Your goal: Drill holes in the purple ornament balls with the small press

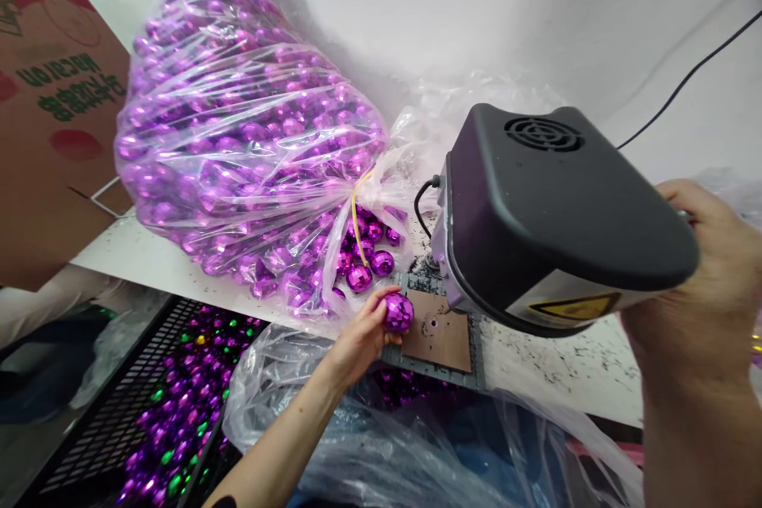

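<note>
My left hand (363, 333) pinches a shiny purple faceted ball (398, 312), beside a brown square plate (437, 331) with a small dark hole. That plate lies on a grey base (476, 353) strewn with dark scraps. Over it looms a black machine (571, 206) with a round vent and a yellow warning label. At the machine's right end, my right hand (708, 270) wraps around part of it, with the fingers partly hidden behind. Several loose purple balls (359, 278) lie at the mouth of a clear plastic bag (250, 127), near my left hand.
The bulging bag is full of purple balls and gathered with a yellow tie (355, 210). A black crate (101, 405) at lower left holds purple and green balls. Clear plastic sheeting (279, 381) drapes along the white table's edge (571, 373). A cardboard box (53, 135) stands left.
</note>
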{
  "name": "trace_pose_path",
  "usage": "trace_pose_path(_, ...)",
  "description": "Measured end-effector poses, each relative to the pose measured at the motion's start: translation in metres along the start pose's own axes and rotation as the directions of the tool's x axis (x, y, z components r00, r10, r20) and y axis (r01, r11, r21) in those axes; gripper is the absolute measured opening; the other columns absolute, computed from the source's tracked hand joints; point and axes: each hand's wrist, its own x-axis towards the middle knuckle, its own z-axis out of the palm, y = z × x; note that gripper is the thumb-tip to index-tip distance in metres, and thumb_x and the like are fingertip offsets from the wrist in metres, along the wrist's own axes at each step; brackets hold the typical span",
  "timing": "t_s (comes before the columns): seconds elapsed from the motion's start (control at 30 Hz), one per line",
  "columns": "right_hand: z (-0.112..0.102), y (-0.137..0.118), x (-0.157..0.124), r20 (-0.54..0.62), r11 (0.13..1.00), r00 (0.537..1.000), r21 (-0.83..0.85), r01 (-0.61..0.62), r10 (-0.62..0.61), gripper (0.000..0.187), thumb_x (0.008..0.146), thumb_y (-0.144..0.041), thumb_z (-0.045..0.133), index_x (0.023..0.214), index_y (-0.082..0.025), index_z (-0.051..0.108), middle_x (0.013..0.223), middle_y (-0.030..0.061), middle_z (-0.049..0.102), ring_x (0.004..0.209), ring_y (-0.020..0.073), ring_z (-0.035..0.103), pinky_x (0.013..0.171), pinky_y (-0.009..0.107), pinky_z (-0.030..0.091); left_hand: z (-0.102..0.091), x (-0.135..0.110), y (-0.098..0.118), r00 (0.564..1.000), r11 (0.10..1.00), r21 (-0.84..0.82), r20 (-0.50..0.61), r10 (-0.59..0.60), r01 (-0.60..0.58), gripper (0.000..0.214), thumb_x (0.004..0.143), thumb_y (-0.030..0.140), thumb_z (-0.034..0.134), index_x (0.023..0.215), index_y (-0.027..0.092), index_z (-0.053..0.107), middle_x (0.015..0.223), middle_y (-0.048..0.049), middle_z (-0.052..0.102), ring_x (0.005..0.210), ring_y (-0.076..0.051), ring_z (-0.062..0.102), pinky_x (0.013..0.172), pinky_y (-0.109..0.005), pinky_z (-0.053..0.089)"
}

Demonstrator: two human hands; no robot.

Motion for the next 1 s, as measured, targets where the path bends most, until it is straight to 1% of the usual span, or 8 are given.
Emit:
trace_pose_path(0.07, 0.000, -0.002, 0.000, 0.000, 1.000, 1.000, 0.005, 0.003, -0.003, 0.021, 0.080, -0.037, 0.059, 0.074, -0.017, 0.060, 0.063, -0.0048, 0.045, 0.058, 0.0035, 0.038, 0.054, 0.023, 0.027, 0.003, 0.000, 0.000, 0.995, 0.961, 0.263, -0.021, 0.096, -0.087, 0.052, 0.091, 0.046, 0.071, 0.137, 0.027, 0.056, 0.131, -0.0059, 0.061, 0.116, -0.023, 0.059, 0.095, -0.030, 0.047)
trace_pose_path(0.13, 0.000, -0.006, 0.000, 0.002, 1.000, 1.000, 0.008, 0.013, -0.013, 0.023, 0.081, -0.039, 0.059, 0.073, -0.017, 0.058, 0.061, -0.0049, 0.043, 0.057, 0.0031, 0.036, 0.052, 0.022, 0.026, 0.008, 0.000, -0.002, 0.986, 0.870, 0.470, 0.007, 0.168, -0.152, 0.057, 0.090, 0.041, 0.073, 0.141, 0.027, 0.052, 0.141, -0.0059, 0.056, 0.132, -0.028, 0.049, 0.111, -0.036, 0.037)
trace_pose_path(0.17, 0.000, -0.008, 0.000, 0.002, 1.000, 1.000, 0.010, 0.017, -0.017, 0.025, 0.081, -0.040, 0.060, 0.072, -0.016, 0.057, 0.059, -0.0049, 0.041, 0.055, 0.0030, 0.035, 0.051, 0.022, 0.024, 0.010, 0.001, -0.003, 0.983, 0.827, 0.536, 0.024, 0.185, -0.168, 0.058, 0.090, 0.039, 0.073, 0.142, 0.026, 0.051, 0.143, -0.0064, 0.055, 0.134, -0.029, 0.047, 0.115, -0.039, 0.034)
trace_pose_path(0.23, -0.001, -0.012, 0.000, 0.004, 1.000, 1.000, 0.017, 0.022, -0.022, 0.028, 0.080, -0.041, 0.061, 0.069, -0.016, 0.054, 0.057, -0.0048, 0.038, 0.053, 0.0032, 0.032, 0.047, 0.021, 0.021, 0.015, 0.003, -0.005, 0.979, 0.762, 0.620, 0.043, 0.201, -0.184, 0.055, 0.090, 0.037, 0.072, 0.140, 0.024, 0.052, 0.139, -0.0074, 0.058, 0.131, -0.030, 0.050, 0.114, -0.042, 0.034)
trace_pose_path(0.37, 0.000, -0.014, 0.002, 0.020, 0.999, 0.999, 0.035, 0.033, -0.033, 0.032, 0.081, -0.044, 0.061, 0.067, -0.017, 0.050, 0.054, -0.0045, 0.036, 0.050, 0.0036, 0.030, 0.045, 0.020, 0.019, 0.019, 0.009, -0.013, 0.962, 0.706, 0.667, 0.066, 0.266, -0.241, 0.052, 0.089, 0.034, 0.072, 0.137, 0.023, 0.053, 0.134, -0.0092, 0.061, 0.125, -0.030, 0.054, 0.110, -0.042, 0.038)
trace_pose_path(0.6, 0.000, -0.015, 0.003, 0.037, 0.997, 0.998, 0.062, 0.049, -0.051, 0.031, 0.080, -0.044, 0.061, 0.068, -0.017, 0.052, 0.054, -0.0048, 0.039, 0.050, 0.0033, 0.031, 0.045, 0.019, 0.021, 0.023, 0.021, -0.024, 0.937, 0.624, 0.725, 0.087, 0.338, -0.293, 0.048, 0.088, 0.035, 0.074, 0.131, 0.023, 0.057, 0.126, -0.0092, 0.064, 0.122, -0.031, 0.055, 0.110, -0.045, 0.036)
trace_pose_path(0.8, -0.001, -0.017, 0.003, 0.031, 0.997, 0.998, 0.041, 0.059, -0.060, 0.034, 0.082, -0.045, 0.059, 0.066, -0.017, 0.049, 0.055, -0.0044, 0.039, 0.052, 0.0035, 0.031, 0.047, 0.019, 0.021, 0.026, 0.027, -0.032, 0.903, 0.549, 0.760, 0.111, 0.416, -0.346, 0.042, 0.088, 0.032, 0.073, 0.128, 0.024, 0.060, 0.126, -0.0084, 0.064, 0.122, -0.031, 0.052, 0.109, -0.046, 0.034)
trace_pose_path(1.0, 0.000, -0.014, 0.003, 0.023, 0.997, 0.997, 0.023, 0.070, -0.070, 0.032, 0.082, -0.045, 0.058, 0.068, -0.017, 0.052, 0.055, -0.0055, 0.039, 0.052, 0.0034, 0.032, 0.049, 0.021, 0.021, 0.032, 0.032, -0.042, 0.909, 0.587, 0.735, 0.099, 0.404, -0.341, 0.041, 0.084, 0.028, 0.076, 0.123, 0.026, 0.065, 0.125, -0.0086, 0.062, 0.123, -0.033, 0.050, 0.114, -0.052, 0.030)
